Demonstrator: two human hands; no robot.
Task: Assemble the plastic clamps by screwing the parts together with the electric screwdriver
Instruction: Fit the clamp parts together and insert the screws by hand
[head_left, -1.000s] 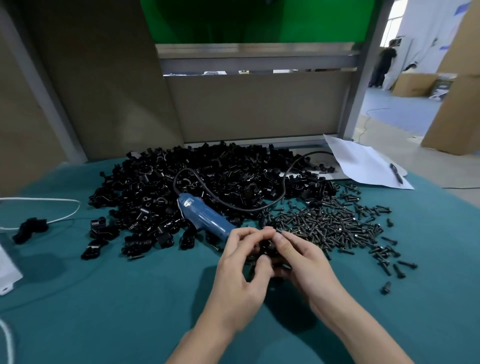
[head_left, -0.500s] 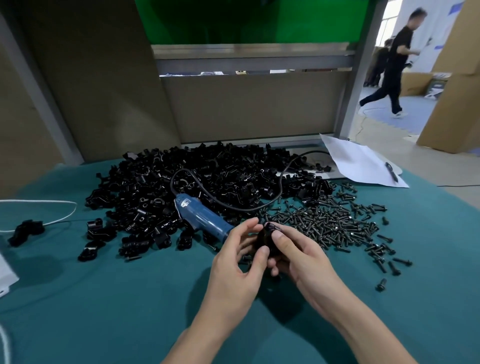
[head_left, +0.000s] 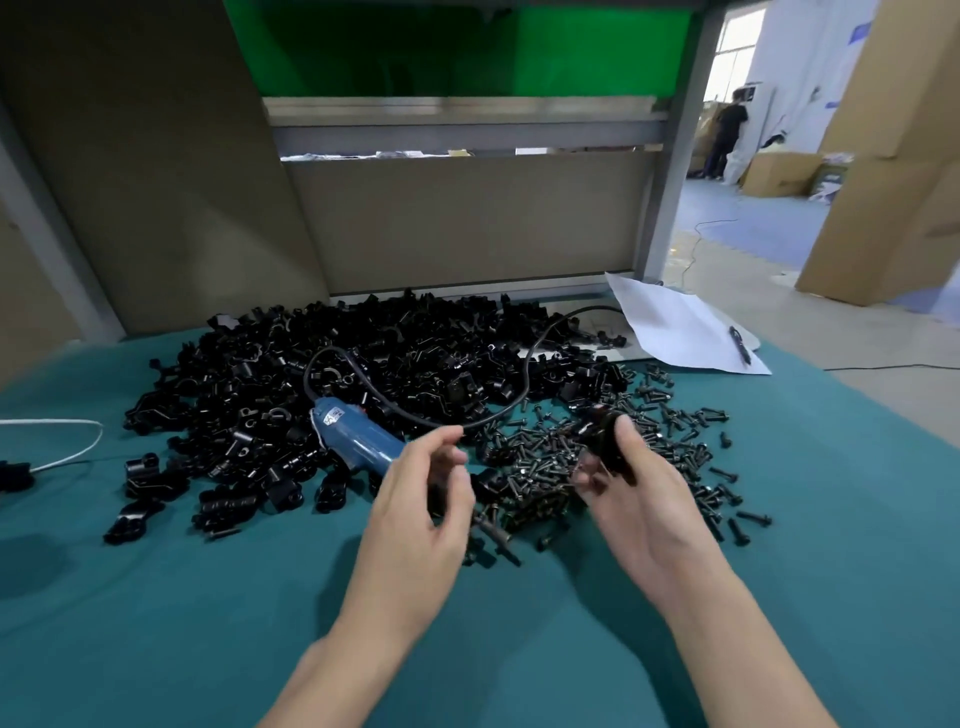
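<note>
**Clamp in the right hand, screwdriver lying on the table**

A teal-covered table (head_left: 156, 623) carries a broad pile of black plastic clamp parts (head_left: 415, 353) at the back, with a smaller heap of black screws (head_left: 670, 431) to its right. A white sheet of paper (head_left: 670, 327) lies at the far right corner. The left hand (head_left: 415, 514) hovers with loosely curled fingers, gripping nothing visible. The right hand (head_left: 644, 504) curls around a black clamp (head_left: 602, 434) above the screws. The blue electric screwdriver (head_left: 353, 436) rests against the pile's near edge, just beside the left hand. A pen (head_left: 740, 345) lies on the paper.
</note>
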